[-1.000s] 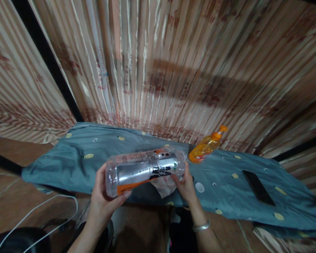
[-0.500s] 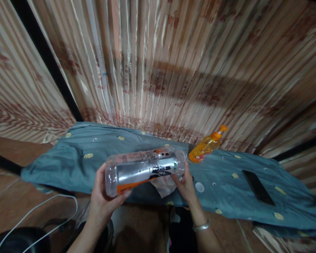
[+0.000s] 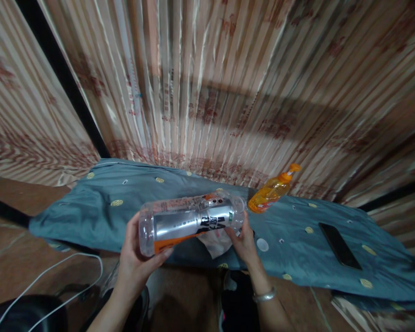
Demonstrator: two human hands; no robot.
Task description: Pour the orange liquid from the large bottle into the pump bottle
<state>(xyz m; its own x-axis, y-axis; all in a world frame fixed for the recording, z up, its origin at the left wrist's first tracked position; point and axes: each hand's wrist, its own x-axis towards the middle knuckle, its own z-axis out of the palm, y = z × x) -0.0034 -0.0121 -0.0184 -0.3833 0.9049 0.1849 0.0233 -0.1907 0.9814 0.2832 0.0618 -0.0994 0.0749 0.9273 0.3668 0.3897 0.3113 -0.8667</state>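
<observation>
Nearest me, at lower left, a white cable point(image 3: 65, 265) loops over something dark, and a silver bracelet point(image 3: 264, 295) sits on my right wrist. Both my hands are on one clear plastic bottle point(image 3: 190, 223) with a silver and orange label, held on its side across my front, its neck toward my right. My left hand point(image 3: 136, 256) is part-open, curved around the base end, with the thumb along the label's lower edge. My right hand point(image 3: 242, 237) grips the neck end between thumb and fingers; I can't make out whether there is a cap there.

Behind and below the bottle, partly hidden, a pale crumpled sheet point(image 3: 214, 244) lies on the teal cloth-covered surface point(image 3: 124, 226). Just right of my right hand is a round white patch, and well to its right a dark phone point(image 3: 339, 246) lies flat. Farther back, beyond the bottle's neck, stands an orange pump bottle point(image 3: 268, 196). Past everything hangs a striped curtain point(image 3: 207, 115), with a black pole point(image 3: 62, 78) slanting down at left.
</observation>
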